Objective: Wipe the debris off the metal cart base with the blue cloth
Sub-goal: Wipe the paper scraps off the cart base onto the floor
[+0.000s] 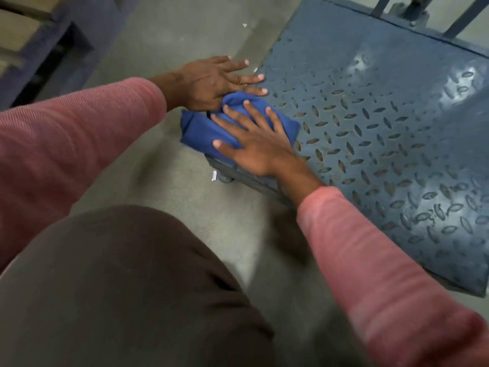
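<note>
Grey concrete floor point(169, 38), blue-grey diamond-plate metal cart base point(383, 133), crumpled blue cloth point(209, 128) on its near-left corner, right hand point(254, 147) flat, fingers spread open atop it, left hand point(211, 83) open, pressing cloth's far edge

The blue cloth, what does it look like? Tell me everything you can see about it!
The blue cloth is a deep blue, soft-looking fabric, bunched and folded into a thick wad with creases on top. It sits at the corner of the grey metal cart base, with its left part hanging past the edge over the concrete floor. The right hand lies flat on it with fingers spread, and the left hand touches its far end, fingers open.
</note>
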The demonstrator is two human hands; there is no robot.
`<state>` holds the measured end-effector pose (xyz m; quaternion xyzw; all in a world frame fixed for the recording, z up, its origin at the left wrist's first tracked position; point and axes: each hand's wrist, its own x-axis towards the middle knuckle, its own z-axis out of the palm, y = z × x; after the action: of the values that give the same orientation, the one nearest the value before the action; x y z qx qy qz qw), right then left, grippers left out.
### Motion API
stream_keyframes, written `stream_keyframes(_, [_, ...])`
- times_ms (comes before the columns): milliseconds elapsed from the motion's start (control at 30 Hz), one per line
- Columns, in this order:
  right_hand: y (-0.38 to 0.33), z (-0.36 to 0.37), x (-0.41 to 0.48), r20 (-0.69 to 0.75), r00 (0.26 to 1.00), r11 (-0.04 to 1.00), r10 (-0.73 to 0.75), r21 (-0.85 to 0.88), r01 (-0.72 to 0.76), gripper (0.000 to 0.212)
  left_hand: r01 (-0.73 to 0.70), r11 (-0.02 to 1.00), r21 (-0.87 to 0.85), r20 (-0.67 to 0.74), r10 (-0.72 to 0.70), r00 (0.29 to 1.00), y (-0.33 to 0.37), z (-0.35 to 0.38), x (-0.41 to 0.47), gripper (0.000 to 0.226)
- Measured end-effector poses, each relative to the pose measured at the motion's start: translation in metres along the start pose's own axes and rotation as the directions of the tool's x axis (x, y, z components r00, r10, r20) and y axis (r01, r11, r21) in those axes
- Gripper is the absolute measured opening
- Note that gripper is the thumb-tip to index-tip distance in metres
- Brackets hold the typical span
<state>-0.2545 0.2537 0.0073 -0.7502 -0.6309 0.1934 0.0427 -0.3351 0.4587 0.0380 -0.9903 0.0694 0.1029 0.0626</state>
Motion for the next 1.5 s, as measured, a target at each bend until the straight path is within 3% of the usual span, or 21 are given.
stream_keyframes(100, [-0.005, 0.003, -0.002, -0.013, 0.999, 1.0, 0.03, -0.006, -0.03, 0.061, 0.024, 1.0, 0.016, 0.014, -0.025, 1.0, 0.003, -0.004, -0.005, 0.068])
stream_keyframes(233, [-0.008, 0.024, -0.047, -0.086, 0.993, 0.997, -0.075, 0.005, 0.076, 0.062, 0.074, 0.996, 0.05, 0.033, -0.075, 0.997, 0.013, -0.005, -0.014, 0.069])
stream_keyframes(333, [0.008, 0.032, -0.082, -0.172, 0.982, 0.997, -0.073, -0.044, 0.067, 0.06, 0.157, 0.988, 0.009, 0.035, -0.157, 0.987, 0.029, -0.004, -0.019, 0.066])
stream_keyframes(433, [0.032, 0.035, -0.124, -0.252, 0.967, 0.997, 0.034, -0.056, -0.049, 0.059, 0.239, 0.971, -0.025, 0.009, -0.239, 0.971, 0.055, -0.001, -0.022, 0.072])
stream_keyframes(533, [0.052, 0.034, -0.155, -0.323, 0.918, 0.971, 0.23, 0.013, -0.239, 0.056, 0.286, 0.958, 0.027, 0.048, -0.287, 0.957, 0.078, -0.004, -0.014, 0.079])
stream_keyframes(633, [0.069, 0.031, -0.172, -0.361, 0.805, 0.881, 0.471, 0.141, -0.452, 0.055, 0.165, 0.966, 0.201, 0.054, -0.179, 0.982, 0.09, -0.02, 0.002, 0.07])
stream_keyframes(733, [0.088, 0.026, -0.187, -0.357, 0.627, 0.716, 0.692, 0.237, -0.656, 0.053, 0.052, 0.933, 0.355, 0.18, -0.123, 0.976, 0.104, -0.044, 0.029, 0.076])
stream_keyframes(867, [0.113, 0.011, -0.203, -0.314, 0.369, 0.466, 0.875, 0.338, -0.818, 0.053, -0.058, 0.927, 0.371, 0.219, -0.026, 0.975, 0.132, -0.063, 0.081, 0.078])
stream_keyframes(967, [0.136, 0.001, -0.203, -0.274, 0.276, 0.37, 0.921, 0.401, -0.838, 0.054, -0.036, 0.935, 0.354, 0.206, -0.04, 0.978, 0.156, -0.073, 0.131, 0.079])
stream_keyframes(1067, [0.162, -0.008, -0.196, -0.298, 0.263, 0.379, 0.918, 0.456, -0.805, 0.054, 0.08, 0.959, 0.27, 0.109, -0.113, 0.988, 0.18, -0.076, 0.179, 0.085])
stream_keyframes(1200, [0.21, -0.02, -0.195, -0.314, 0.283, 0.411, 0.906, 0.495, -0.766, 0.049, 0.197, 0.98, 0.003, -0.018, -0.197, 0.98, 0.198, -0.068, 0.227, 0.094])
stream_keyframes(1300, [0.241, -0.029, -0.198, -0.317, 0.295, 0.426, 0.901, 0.529, -0.734, 0.052, 0.276, 0.949, -0.15, -0.068, -0.288, 0.955, 0.21, -0.059, 0.259, 0.086])
stream_keyframes(1433, [0.265, -0.028, -0.187, -0.3, 0.372, 0.474, 0.879, 0.448, -0.758, 0.082, 0.323, 0.892, -0.318, -0.121, -0.376, 0.919, 0.228, -0.059, 0.304, 0.066])
stream_keyframes(1500, [0.278, -0.03, -0.182, -0.335, 0.345, 0.474, 0.877, 0.479, -0.739, 0.08, 0.326, 0.875, -0.357, -0.14, -0.396, 0.908, 0.234, -0.06, 0.328, 0.064])
